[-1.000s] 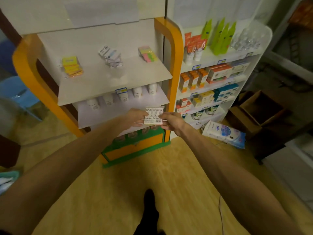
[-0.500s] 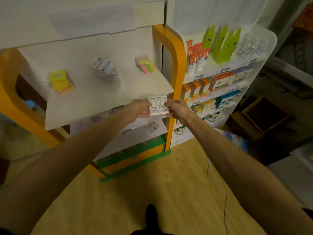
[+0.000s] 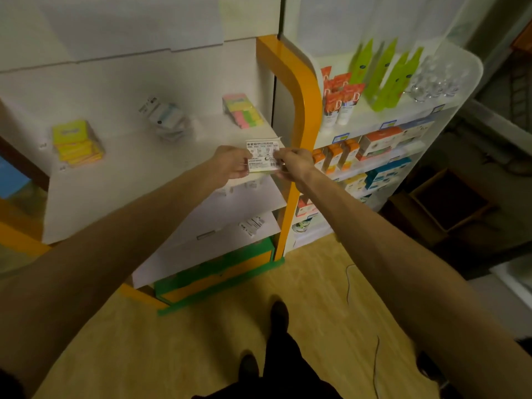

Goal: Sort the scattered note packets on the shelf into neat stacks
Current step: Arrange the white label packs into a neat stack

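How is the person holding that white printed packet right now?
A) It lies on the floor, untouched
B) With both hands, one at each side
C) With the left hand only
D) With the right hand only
B: the left hand and the right hand each pinch one side of the white packet, held up in front of the top shelf.

glossy white shelf (image 3: 149, 180), wood-look floor (image 3: 201, 341)

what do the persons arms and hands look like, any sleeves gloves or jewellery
Both forearms are bare all the way to the frame edges, with no sleeves in view. The left hand and the right hand wear no gloves. No watch, bracelet or ring shows on either wrist or hand, though the fingers are partly hidden and the picture is dim.
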